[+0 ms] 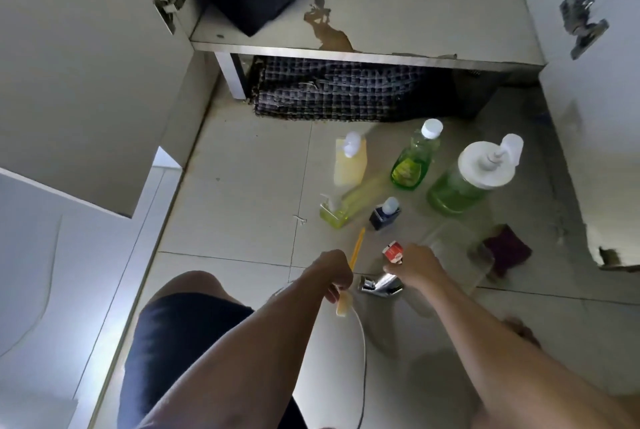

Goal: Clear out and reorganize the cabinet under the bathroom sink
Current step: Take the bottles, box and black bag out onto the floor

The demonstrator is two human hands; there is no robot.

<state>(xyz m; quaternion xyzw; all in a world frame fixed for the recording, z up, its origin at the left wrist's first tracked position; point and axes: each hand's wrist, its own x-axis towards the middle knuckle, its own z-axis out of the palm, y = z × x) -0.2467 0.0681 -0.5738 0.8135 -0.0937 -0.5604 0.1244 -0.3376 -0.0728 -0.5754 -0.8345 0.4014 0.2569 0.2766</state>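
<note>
Bathroom floor (pixel 242 186) before the open cabinet (pixel 415 23).
Left hand (pixel 332 273) grips a yellow toothbrush (pixel 355 254); right hand (pixel 415 264) pinches a small red tube (pixel 393 251).

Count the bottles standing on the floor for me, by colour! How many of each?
Green: 2, the white-capped bottle and the big pump jar
Yellow: 2, the tall pump bottle and the small pump bottle
Dark blue: 1, the little bottle
Total: 5

Tiled floor (pixel 242 186) with bottles (pixel 415 158), pump dispenser (pixel 464 183), chrome tap (pixel 381 285), maroon sponge (pixel 507 248), checked mat (pixel 346 93).
</note>
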